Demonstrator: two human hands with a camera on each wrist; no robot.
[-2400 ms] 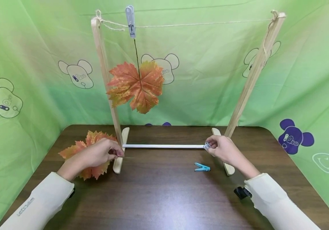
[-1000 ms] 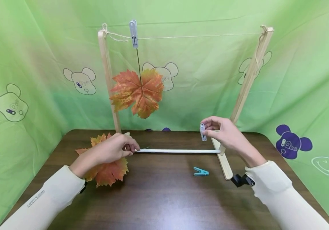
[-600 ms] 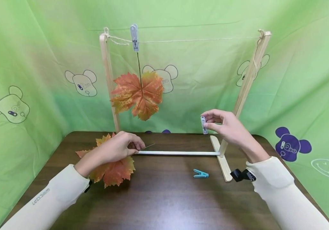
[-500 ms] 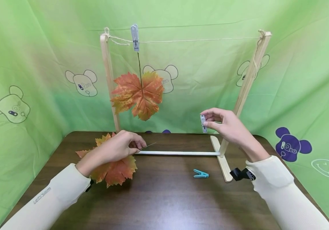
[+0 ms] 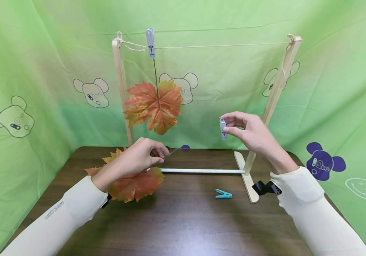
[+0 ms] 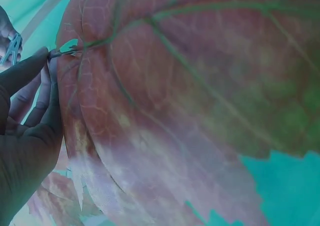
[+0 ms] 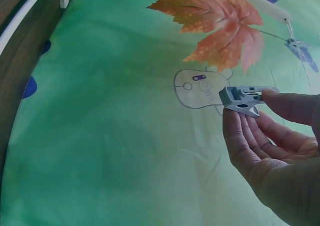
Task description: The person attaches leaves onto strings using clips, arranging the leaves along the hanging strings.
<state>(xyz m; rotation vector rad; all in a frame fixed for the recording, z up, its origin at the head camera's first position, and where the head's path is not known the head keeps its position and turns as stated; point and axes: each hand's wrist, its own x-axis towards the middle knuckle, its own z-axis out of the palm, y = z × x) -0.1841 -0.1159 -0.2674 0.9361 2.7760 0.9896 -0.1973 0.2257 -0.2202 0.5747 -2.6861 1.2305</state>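
Observation:
My left hand pinches the thin stem of an orange artificial maple leaf, whose blade hangs below and behind the wrist. The stem's free end points up to the right. In the left wrist view the leaf fills most of the picture, with thumb and fingers at its base. Raised above the right foot of the stand, my right hand holds a grey clothespin between thumb and fingers. Another orange leaf hangs by its stem from a grey clothespin on the string.
The string runs between two wooden posts, tied at their tops. A white rod joins the posts low down. One blue clothespin lies on the brown table. Green printed cloth surrounds the table on three sides.
Both hands have risen from the table, the left also moving right with its leaf. The grey clothespin in my right hand has been lifted from near the rod and turned upright.

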